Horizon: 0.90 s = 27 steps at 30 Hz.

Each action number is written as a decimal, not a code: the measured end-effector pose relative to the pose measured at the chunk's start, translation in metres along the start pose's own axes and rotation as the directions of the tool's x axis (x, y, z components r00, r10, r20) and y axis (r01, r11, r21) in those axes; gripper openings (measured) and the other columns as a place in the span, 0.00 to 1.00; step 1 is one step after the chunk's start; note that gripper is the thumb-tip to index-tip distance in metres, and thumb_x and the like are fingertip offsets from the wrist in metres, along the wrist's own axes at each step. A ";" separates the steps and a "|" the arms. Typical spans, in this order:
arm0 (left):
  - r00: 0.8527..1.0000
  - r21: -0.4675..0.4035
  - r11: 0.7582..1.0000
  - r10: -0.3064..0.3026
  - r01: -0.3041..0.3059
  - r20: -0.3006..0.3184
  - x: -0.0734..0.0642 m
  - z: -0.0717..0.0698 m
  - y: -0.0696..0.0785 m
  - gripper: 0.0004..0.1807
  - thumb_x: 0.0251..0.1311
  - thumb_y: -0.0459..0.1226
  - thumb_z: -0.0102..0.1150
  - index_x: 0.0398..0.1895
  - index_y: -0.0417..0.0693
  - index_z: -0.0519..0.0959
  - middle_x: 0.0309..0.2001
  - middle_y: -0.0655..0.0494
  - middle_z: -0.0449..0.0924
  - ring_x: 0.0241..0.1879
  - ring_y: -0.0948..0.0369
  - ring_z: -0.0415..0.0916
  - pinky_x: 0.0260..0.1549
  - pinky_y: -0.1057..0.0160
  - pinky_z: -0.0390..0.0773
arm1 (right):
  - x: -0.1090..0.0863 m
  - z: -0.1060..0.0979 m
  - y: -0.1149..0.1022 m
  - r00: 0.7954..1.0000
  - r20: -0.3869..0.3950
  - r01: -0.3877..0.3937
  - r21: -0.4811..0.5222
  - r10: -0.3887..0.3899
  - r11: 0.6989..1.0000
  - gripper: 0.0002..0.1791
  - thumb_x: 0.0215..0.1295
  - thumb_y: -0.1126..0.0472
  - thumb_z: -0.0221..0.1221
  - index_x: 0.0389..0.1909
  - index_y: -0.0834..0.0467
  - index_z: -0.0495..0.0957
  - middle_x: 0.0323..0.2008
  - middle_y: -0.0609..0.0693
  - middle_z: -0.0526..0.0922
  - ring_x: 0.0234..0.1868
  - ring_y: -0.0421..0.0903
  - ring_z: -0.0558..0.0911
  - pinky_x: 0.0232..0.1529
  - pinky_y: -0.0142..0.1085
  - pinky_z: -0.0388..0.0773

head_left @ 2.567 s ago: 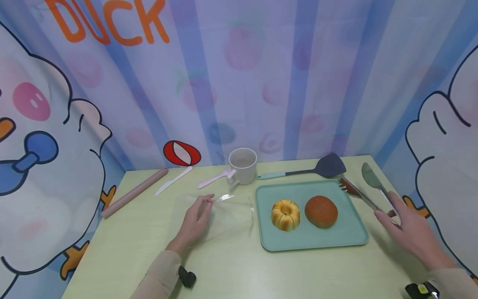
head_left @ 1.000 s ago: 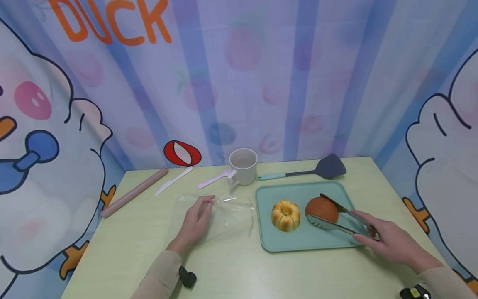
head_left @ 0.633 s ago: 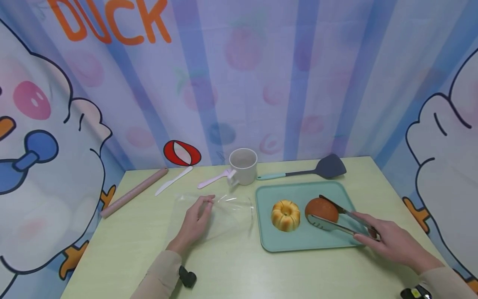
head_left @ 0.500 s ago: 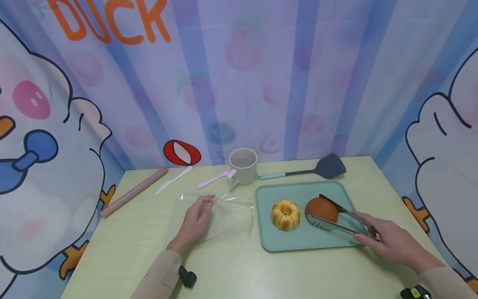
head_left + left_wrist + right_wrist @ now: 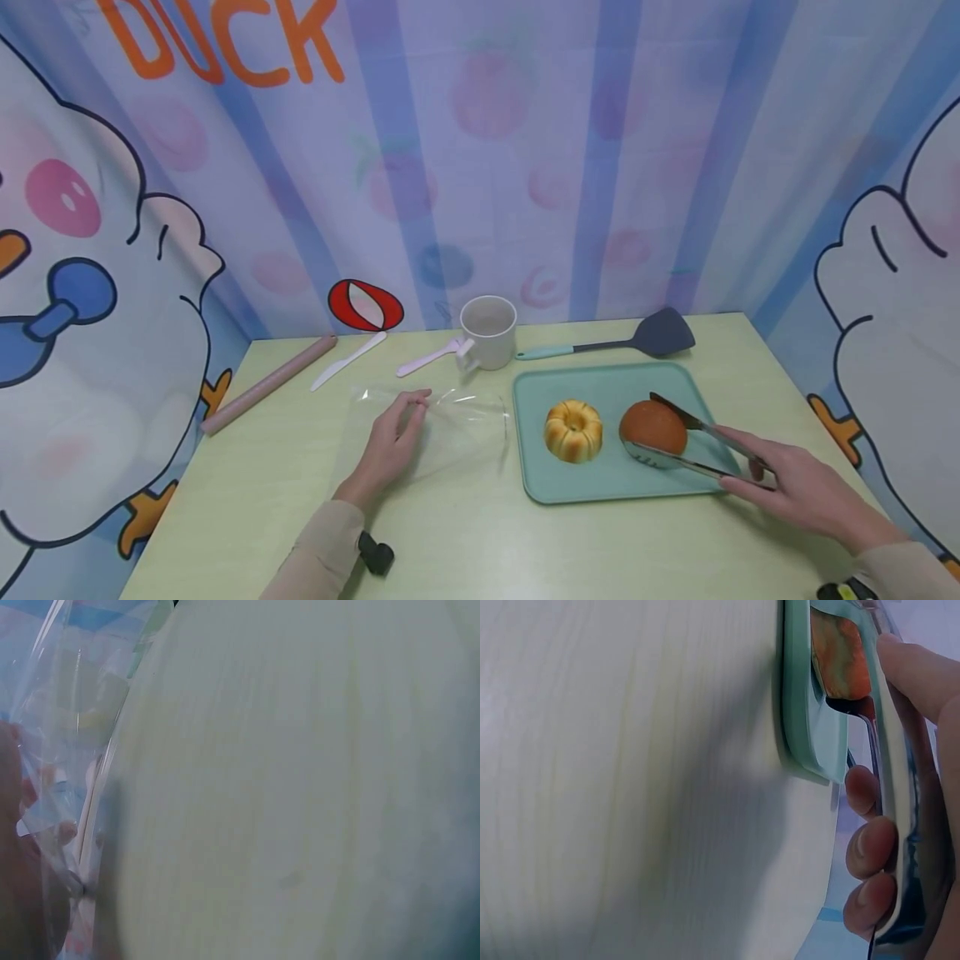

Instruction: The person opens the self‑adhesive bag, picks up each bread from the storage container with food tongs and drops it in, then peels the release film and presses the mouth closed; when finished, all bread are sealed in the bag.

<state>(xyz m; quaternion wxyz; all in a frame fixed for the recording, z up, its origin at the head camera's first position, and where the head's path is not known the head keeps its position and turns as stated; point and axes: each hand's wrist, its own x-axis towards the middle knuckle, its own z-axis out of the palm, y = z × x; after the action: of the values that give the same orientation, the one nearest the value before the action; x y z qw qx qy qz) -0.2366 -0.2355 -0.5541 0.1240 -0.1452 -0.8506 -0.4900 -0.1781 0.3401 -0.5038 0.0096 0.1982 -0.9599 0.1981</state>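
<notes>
The rectangular mint-green tray (image 5: 592,485) could shift if the tongs catch its rim. The thin, clear plastic bag (image 5: 462,437) might sag closed if its edge slips. The slim silver metal tongs (image 5: 701,468) flank the round brown bun (image 5: 652,427) at the tray's right half; a weak squeeze could drop it. The right hand (image 5: 806,492) reaches inward, fingers wrapped round the tongs; the left hand (image 5: 392,440), fingers bent, pinches the bag.
</notes>
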 end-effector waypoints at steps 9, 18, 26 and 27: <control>1.000 0.003 1.000 -0.026 0.026 0.003 0.001 0.000 -0.002 0.09 0.81 0.38 0.49 0.52 0.45 0.78 0.67 0.51 0.80 0.74 0.47 0.69 0.75 0.42 0.62 | -0.006 -0.002 0.005 1.000 -0.007 0.018 0.018 -0.018 1.000 0.34 0.70 0.44 0.68 0.74 0.48 0.72 0.22 0.34 0.69 0.18 0.31 0.62 0.19 0.30 0.61; 1.000 -0.007 1.000 -0.024 0.024 0.009 0.001 0.001 0.000 0.10 0.82 0.38 0.48 0.52 0.44 0.78 0.67 0.49 0.80 0.74 0.45 0.68 0.76 0.41 0.60 | -0.006 -0.002 0.004 1.000 -0.015 0.017 0.017 -0.017 1.000 0.32 0.73 0.45 0.65 0.74 0.48 0.72 0.20 0.33 0.67 0.18 0.31 0.61 0.18 0.30 0.61; 0.999 -0.005 0.999 -0.033 0.033 0.010 0.001 0.001 -0.001 0.09 0.82 0.39 0.48 0.52 0.46 0.77 0.68 0.48 0.79 0.75 0.44 0.67 0.76 0.38 0.58 | 0.007 -0.008 -0.007 0.997 -0.062 0.036 0.029 -0.034 0.999 0.33 0.75 0.47 0.64 0.76 0.50 0.69 0.21 0.36 0.68 0.17 0.32 0.63 0.18 0.31 0.63; 0.999 -0.002 0.999 -0.033 0.033 0.009 0.001 0.001 -0.001 0.09 0.82 0.39 0.48 0.52 0.46 0.77 0.68 0.48 0.79 0.75 0.43 0.67 0.76 0.38 0.58 | 0.009 -0.008 -0.010 0.997 -0.068 0.040 0.022 -0.039 0.999 0.33 0.74 0.47 0.64 0.76 0.50 0.69 0.22 0.36 0.68 0.17 0.32 0.62 0.18 0.31 0.63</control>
<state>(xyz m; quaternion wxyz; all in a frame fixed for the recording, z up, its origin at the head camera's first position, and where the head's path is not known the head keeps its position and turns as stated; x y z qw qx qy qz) -0.2377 -0.2350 -0.5545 0.1118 -0.1336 -0.8529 -0.4922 -0.1835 0.3318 -0.4915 0.0434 0.2105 -0.9525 0.2157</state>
